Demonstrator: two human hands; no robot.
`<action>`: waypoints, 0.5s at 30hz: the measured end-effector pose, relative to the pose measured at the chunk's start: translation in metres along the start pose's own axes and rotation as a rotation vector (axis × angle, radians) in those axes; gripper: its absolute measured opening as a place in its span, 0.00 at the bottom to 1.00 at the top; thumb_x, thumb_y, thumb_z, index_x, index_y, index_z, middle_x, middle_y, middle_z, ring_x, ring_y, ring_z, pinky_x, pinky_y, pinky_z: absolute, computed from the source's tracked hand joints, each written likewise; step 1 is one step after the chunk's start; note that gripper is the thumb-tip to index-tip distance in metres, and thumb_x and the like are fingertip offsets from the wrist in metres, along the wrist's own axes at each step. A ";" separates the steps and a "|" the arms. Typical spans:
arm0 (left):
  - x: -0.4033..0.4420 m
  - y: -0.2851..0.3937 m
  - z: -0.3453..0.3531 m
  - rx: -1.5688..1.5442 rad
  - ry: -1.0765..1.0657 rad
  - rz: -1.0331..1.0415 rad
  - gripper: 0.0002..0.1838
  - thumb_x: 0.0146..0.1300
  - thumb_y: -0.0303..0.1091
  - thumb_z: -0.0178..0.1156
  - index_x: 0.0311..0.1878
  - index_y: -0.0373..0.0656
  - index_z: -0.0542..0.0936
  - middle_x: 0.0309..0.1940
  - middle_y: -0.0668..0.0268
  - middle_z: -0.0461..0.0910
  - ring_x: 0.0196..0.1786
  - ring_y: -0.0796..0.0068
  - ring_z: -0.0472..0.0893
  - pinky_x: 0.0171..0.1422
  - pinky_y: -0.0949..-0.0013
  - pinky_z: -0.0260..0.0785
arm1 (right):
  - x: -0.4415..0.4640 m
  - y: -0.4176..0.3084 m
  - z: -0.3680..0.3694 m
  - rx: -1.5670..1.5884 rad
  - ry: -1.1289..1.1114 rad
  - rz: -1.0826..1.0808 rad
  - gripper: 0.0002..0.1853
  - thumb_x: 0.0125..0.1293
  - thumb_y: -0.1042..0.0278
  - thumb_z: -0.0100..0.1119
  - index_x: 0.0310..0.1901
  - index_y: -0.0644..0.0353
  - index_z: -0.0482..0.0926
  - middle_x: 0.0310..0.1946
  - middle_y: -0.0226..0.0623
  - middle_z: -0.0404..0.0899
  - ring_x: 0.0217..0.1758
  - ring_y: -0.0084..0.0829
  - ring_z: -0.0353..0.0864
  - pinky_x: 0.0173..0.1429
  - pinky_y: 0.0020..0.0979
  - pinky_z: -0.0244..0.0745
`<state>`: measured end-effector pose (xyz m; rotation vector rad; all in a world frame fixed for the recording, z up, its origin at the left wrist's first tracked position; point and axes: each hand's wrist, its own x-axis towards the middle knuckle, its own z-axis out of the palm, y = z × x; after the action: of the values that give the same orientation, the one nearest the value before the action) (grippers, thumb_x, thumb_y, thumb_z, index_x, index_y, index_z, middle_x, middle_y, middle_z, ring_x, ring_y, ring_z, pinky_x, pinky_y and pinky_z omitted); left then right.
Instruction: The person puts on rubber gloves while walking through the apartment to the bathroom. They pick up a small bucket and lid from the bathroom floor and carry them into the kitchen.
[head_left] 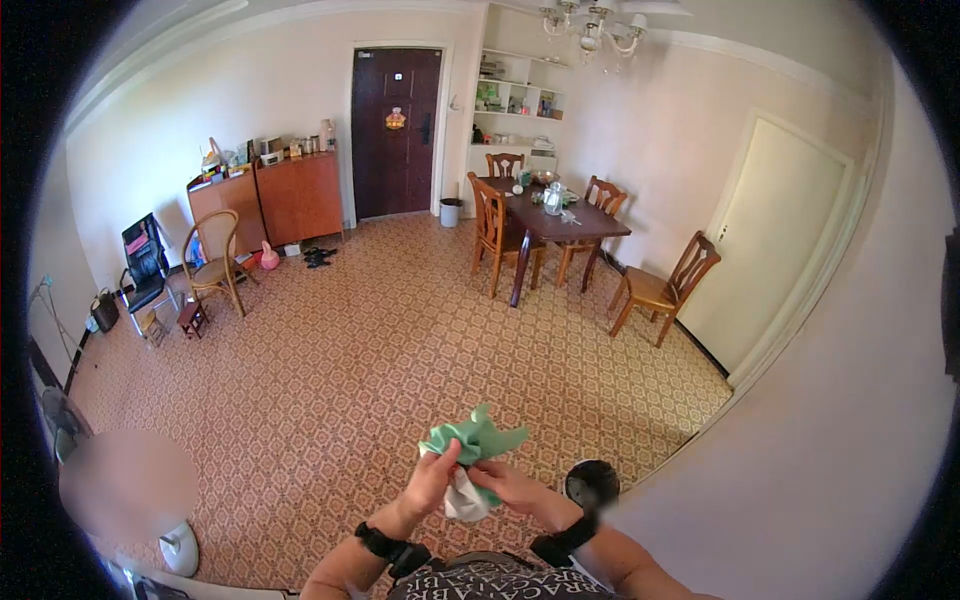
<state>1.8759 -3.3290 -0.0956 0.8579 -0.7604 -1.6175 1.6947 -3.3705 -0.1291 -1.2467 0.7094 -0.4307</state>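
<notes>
A crumpled cloth (480,438), pale green on top with a white part hanging below, is bunched up between my two hands in front of my body. My left hand (430,485) grips it from the left, thumb pressed on the green fabric. From the other side my right hand (512,488) pinches it near the middle, fingers partly hidden in the folds. Whether green and white belong to one piece I cannot tell. Both wrists wear black bands.
A dark dining table (570,215) with wooden chairs stands ahead, one chair (665,290) by the pale door. Left are a cabinet (300,200), a rattan chair (215,265) and a black chair (147,265). A round black object (590,482) sits near my right hand.
</notes>
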 end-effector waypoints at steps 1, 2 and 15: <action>0.006 0.014 -0.013 0.000 0.036 0.042 0.18 0.78 0.46 0.51 0.58 0.41 0.75 0.46 0.69 0.81 0.46 0.77 0.79 0.48 0.70 0.74 | 0.000 -0.012 0.002 0.122 0.121 0.017 0.21 0.77 0.59 0.54 0.65 0.60 0.72 0.58 0.37 0.77 0.57 0.25 0.78 0.60 0.29 0.72; 0.005 0.029 -0.021 0.001 0.032 0.040 0.18 0.78 0.46 0.51 0.58 0.41 0.75 0.46 0.69 0.81 0.46 0.77 0.79 0.48 0.70 0.74 | 0.004 -0.012 -0.010 0.124 0.124 0.016 0.21 0.77 0.59 0.54 0.65 0.60 0.72 0.58 0.37 0.77 0.57 0.25 0.78 0.60 0.29 0.72; 0.020 0.099 -0.162 0.372 -0.168 -0.124 0.24 0.75 0.48 0.56 0.63 0.38 0.75 0.50 0.64 0.82 0.51 0.73 0.80 0.59 0.65 0.73 | 0.122 -0.062 -0.056 -0.701 -0.120 0.032 0.21 0.69 0.50 0.63 0.50 0.61 0.84 0.32 0.35 0.84 0.38 0.28 0.81 0.45 0.32 0.75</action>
<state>2.0612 -3.3742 -0.1015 1.0574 -1.1713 -1.7002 1.7478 -3.5069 -0.1086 -1.8964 0.8058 -0.0682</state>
